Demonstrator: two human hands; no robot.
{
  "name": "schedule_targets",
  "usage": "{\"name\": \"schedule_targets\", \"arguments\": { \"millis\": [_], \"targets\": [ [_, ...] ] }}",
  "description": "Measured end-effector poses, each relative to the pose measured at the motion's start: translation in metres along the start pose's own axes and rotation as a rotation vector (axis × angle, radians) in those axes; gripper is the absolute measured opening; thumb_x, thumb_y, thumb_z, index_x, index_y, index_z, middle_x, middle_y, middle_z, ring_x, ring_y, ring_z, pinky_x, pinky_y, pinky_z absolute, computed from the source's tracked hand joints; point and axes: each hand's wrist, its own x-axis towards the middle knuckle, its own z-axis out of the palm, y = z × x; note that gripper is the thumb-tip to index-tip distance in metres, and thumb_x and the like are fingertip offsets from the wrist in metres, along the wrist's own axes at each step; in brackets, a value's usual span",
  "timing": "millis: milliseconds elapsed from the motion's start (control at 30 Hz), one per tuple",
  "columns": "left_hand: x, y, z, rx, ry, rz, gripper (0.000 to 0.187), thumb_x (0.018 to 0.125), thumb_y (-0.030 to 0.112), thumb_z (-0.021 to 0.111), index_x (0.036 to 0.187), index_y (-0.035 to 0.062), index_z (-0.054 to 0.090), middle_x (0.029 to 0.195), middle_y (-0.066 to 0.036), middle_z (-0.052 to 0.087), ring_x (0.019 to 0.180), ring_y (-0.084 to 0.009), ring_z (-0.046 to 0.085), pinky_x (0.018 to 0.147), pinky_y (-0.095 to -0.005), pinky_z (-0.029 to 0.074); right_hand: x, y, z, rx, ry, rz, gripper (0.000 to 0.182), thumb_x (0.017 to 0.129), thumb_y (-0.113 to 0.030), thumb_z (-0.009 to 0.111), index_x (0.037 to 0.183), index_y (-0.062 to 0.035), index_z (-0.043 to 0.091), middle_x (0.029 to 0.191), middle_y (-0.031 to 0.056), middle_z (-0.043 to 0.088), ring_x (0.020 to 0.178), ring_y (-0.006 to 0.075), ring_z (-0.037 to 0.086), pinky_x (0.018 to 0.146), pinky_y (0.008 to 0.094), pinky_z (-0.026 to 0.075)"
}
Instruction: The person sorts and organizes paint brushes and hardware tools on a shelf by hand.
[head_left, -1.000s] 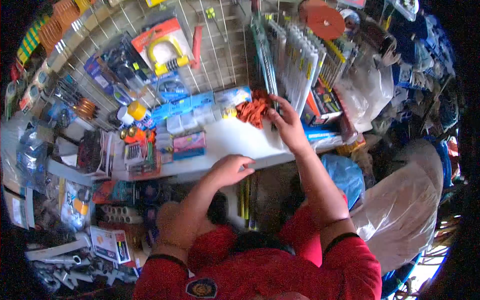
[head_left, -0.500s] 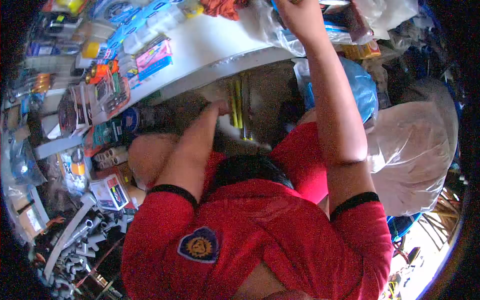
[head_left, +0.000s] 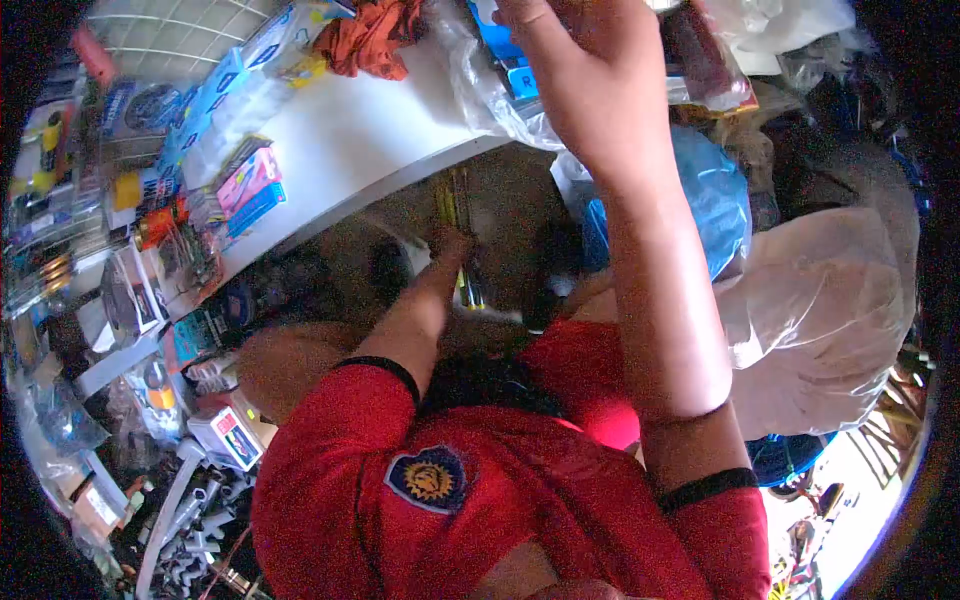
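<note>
My left hand [head_left: 453, 246] is low in the shade below the table's edge. Its fingers look closed around thin yellow rods [head_left: 450, 200], whose ends show above and below it, though dim light hides the exact grip. My right hand [head_left: 595, 75] reaches over the table at the top of the view. Its thumb stands apart from the palm, and the other fingers are partly cut off by the frame. Close to that hand are a blue package [head_left: 522, 80] and clear plastic wrapping [head_left: 475, 85]. No held object shows in it.
The white table [head_left: 350, 140] curves across the top, bearing a crumpled orange cloth [head_left: 372, 38] and a pink-and-blue box [head_left: 250, 195]. Blue [head_left: 715, 190] and pale [head_left: 810, 320] plastic bags stand at right. Grey pipe fittings [head_left: 190, 530] and a small white box [head_left: 228, 438] lie at left.
The view has shifted. My left hand has moved from beside the yellow rods to in front of them. More of my right hand shows, its thumb now spread.
</note>
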Motion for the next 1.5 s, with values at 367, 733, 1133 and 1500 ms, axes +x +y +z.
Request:
{"name": "schedule_targets", "arguments": {
  "millis": [367,733,1133,1500],
  "targets": [
    [0.047,-0.010,0.035,0.186,-0.052,-0.082,0.088,0.073,0.043,0.080,0.140,0.0007,0.041,0.137,-0.022,0.050,0.127,-0.0363,0.049,0.104,-0.0496,0.043,0.015,0.020,-0.007,-0.046,0.059,0.000,0.022,0.096,-0.009,0.058,0.113,0.0053,0.057,0.089,0.0067,0.061,0.080,0.0105,0.059,0.070,0.0233,0.049],
    [0.175,-0.106,0.130,0.263,0.142,0.247,0.057,0.088,0.032,0.066,0.133,0.0015,0.050,0.121,-0.018,0.060,0.109,-0.0346,0.061,0.088,-0.0471,0.052,0.009,0.012,-0.012,-0.110,0.029,0.071,0.023,0.096,-0.010,0.057,0.113,0.0059,0.057,0.089,0.0112,0.063,0.077,0.0128,0.061,0.067,0.0258,0.050],
    [-0.115,0.023,-0.075,0.075,-0.087,0.722,0.066,0.085,0.026,0.074,0.136,-0.0014,0.044,0.125,-0.020,0.060,0.119,-0.0343,0.055,0.103,-0.0403,0.042,0.016,0.052,-0.020,-0.541,-0.088,-0.099,0.032,0.087,-0.032,0.062,0.089,-0.0013,0.070,0.083,0.0234,0.067,0.081,0.0409,0.066,0.076,0.0464,0.052],
    [-0.319,0.040,-0.218,-0.742,-0.180,1.178,0.030,0.087,0.001,0.068,0.108,0.0085,0.049,0.099,-0.007,0.064,0.087,-0.0137,0.062,0.075,-0.0293,0.052,-0.043,0.009,0.027,-0.073,-0.128,-0.174,0.027,0.098,-0.021,0.059,0.077,-0.0043,0.054,0.071,-0.0034,0.051,0.067,0.0060,0.045,0.060,0.0241,0.037]
  ]
}}
